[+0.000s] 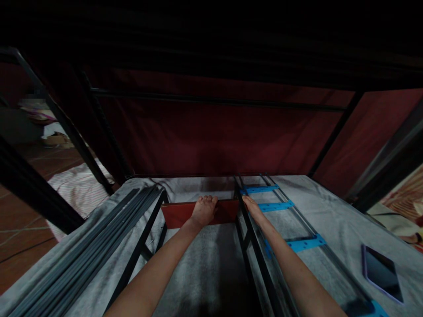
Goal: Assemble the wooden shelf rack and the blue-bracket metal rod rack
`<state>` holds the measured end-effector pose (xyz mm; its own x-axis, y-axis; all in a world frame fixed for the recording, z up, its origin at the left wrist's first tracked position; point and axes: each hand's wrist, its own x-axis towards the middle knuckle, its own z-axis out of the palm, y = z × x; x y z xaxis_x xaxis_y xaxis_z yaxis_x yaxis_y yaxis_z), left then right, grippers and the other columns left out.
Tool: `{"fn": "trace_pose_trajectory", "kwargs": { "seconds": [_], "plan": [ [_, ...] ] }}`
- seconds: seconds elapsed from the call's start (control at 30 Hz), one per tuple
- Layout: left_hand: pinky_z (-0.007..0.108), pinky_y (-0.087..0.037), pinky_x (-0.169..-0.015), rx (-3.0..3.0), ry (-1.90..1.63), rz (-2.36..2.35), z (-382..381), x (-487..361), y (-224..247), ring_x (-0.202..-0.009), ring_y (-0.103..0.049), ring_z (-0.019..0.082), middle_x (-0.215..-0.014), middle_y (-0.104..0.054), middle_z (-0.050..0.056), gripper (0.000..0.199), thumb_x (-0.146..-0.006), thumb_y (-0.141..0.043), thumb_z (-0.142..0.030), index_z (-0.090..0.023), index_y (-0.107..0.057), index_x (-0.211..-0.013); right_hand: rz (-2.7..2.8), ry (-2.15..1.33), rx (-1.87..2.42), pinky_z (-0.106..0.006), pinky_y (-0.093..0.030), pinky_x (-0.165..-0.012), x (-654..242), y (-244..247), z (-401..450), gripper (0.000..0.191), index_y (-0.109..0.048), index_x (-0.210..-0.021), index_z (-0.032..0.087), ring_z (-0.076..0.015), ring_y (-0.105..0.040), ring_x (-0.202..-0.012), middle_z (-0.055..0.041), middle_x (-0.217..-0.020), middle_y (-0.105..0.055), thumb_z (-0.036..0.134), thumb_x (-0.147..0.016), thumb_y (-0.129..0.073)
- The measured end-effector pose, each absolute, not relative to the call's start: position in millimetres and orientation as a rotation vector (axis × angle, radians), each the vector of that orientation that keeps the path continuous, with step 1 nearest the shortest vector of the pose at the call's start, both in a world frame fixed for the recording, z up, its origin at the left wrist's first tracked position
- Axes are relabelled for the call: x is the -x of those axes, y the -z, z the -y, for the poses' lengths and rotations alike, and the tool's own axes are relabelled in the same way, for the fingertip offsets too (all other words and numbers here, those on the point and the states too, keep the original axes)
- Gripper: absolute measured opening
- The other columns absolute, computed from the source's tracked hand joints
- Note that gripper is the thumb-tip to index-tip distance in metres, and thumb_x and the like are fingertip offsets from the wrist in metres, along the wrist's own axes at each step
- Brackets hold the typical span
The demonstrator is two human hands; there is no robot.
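A reddish-brown board [176, 214] spans the far end of a black metal frame [256, 246], between its two side rails. My left hand [205, 210] is closed over the board's top edge, right of its middle, with the fingers bent across to the far side. At the far right corner, my right hand [251, 206] presses against the outside of the frame's rail, close to the board's right end. The rail covers part of that hand's fingers. Just right of it lies a rack of grey rods with blue perforated strips [276, 206].
A bundle of grey rods [89, 246] lies along the left of the grey sheet [205, 264]. A phone [382, 270] rests at the right. Dark bed posts [33, 189] and a red curtain [211, 136] surround the surface. A striped cloth [77, 185] lies beyond the left edge.
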<state>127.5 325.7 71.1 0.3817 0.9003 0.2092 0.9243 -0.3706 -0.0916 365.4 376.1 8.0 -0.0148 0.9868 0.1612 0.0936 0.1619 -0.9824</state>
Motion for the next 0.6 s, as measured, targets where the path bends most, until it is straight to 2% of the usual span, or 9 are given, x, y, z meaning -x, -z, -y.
{"fn": "trace_pose_trajectory", "kwargs": {
  "seconds": [0.17, 0.37, 0.5, 0.6],
  "plan": [
    [0.043, -0.037, -0.087, 2.403, 0.214, 1.665, -321, -131, -68, -0.101, -0.057, 0.029, -0.109, -0.061, 0.016, 0.028, -0.091, -0.046, -0.026, -0.014, -0.053, -0.115, 1.337, -1.036, 1.143, -0.03, -0.041, -0.069, -362, -7, -374, 0.045, -0.053, -0.065, 0.022, -0.0181, -0.052, -0.074, 0.0009, -0.066, -0.057, 0.067, -0.073, -0.055],
    [0.042, -0.036, -0.089, 2.377, 0.251, 1.689, -319, -131, -64, -0.101, -0.056, 0.028, -0.11, -0.061, 0.014, 0.03, -0.091, -0.046, -0.026, -0.015, -0.053, -0.117, 1.354, -1.139, 1.101, -0.026, -0.029, -0.053, -365, -12, -364, 0.046, -0.044, -0.066, 0.023, -0.0122, -0.037, -0.054, 0.0065, -0.055, -0.04, 0.066, -0.073, -0.06],
    [0.043, -0.035, -0.091, 2.386, 0.257, 1.683, -321, -130, -62, -0.102, -0.056, 0.028, -0.11, -0.061, 0.014, 0.03, -0.091, -0.046, -0.026, -0.015, -0.053, -0.118, 1.391, -1.174, 1.112, -0.026, -0.03, -0.053, -367, -14, -366, 0.048, -0.045, -0.065, 0.023, -0.0118, -0.036, -0.052, 0.0062, -0.053, -0.042, 0.069, -0.073, -0.058],
    [0.042, -0.036, -0.089, 2.389, 0.255, 1.68, -322, -130, -63, -0.101, -0.056, 0.028, -0.11, -0.061, 0.014, 0.031, -0.09, -0.046, -0.026, -0.015, -0.053, -0.118, 1.378, -1.112, 1.19, -0.027, -0.034, -0.055, -366, -12, -372, 0.046, -0.051, -0.067, 0.023, -0.0134, -0.044, -0.055, 0.0044, -0.057, -0.049, 0.068, -0.073, -0.058]
  ]
}}
